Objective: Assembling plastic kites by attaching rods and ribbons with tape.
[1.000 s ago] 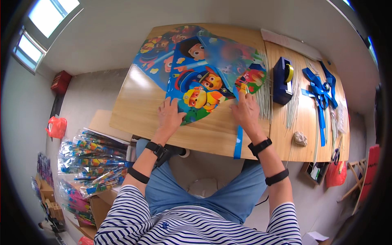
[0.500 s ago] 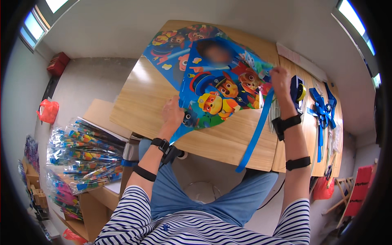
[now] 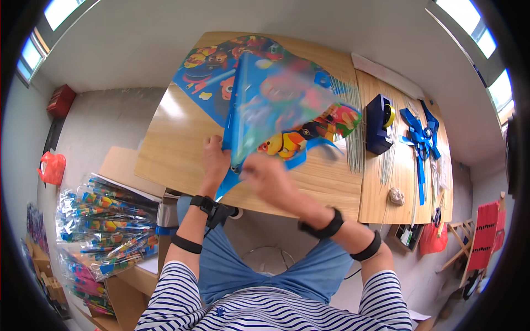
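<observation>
A glossy plastic sheet (image 3: pixel 287 94) printed with cartoon dogs on blue lies on the wooden table, its right part folded over to the left and smeared by motion. My left hand (image 3: pixel 215 160) pinches its lower left edge, where a blue tip points toward me. Across from it, my right hand (image 3: pixel 270 179), somewhat blurred, is closed on the sheet beside the left hand. Beneath lies another printed sheet (image 3: pixel 212 74), partly covered. A blue ribbon (image 3: pixel 326 144) curves at the folded sheet's right side, blurred.
Thin wires (image 3: pixel 356 138) lie beside a dark tape dispenser (image 3: pixel 379 135) with yellow tape. Farther right are bundled blue ribbons (image 3: pixel 422 138) and a small pale ball (image 3: pixel 396 196). Left of the table, wrapped colourful packages (image 3: pixel 107 220) are piled on a cardboard box (image 3: pixel 127 298).
My right hand has swung from the sheet's far right corner down and left to my left hand, folding the sheet over. My left hand has shifted only slightly.
</observation>
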Available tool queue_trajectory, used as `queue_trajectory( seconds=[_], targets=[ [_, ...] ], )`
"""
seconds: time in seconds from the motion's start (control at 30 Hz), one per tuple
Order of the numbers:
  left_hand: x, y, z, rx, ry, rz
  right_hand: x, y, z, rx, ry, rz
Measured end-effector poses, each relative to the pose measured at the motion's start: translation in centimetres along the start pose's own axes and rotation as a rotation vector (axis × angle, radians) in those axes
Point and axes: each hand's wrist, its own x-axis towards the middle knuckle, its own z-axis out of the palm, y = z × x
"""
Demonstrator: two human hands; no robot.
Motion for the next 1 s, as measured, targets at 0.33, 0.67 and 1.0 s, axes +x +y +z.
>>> queue_trajectory(
  seconds=[0.33, 0.67, 1.0],
  targets=[
    [-0.1, -0.1, 0.0, 0.002, -0.006, -0.005, -3.7, -0.1, 1.9, 0.220, -0.279, 0.317],
    [-1.5, 2.8, -2.4, -0.186, -0.043, 0.142, 1.7, 11.4, -8.0, -0.450, 0.057, 0.355],
    [-1.5, 1.9, -0.4, 0.115, -0.133, 0.389, 8.2, 24.6, -17.0, -0.789, 0.220, -0.033]
  ],
)
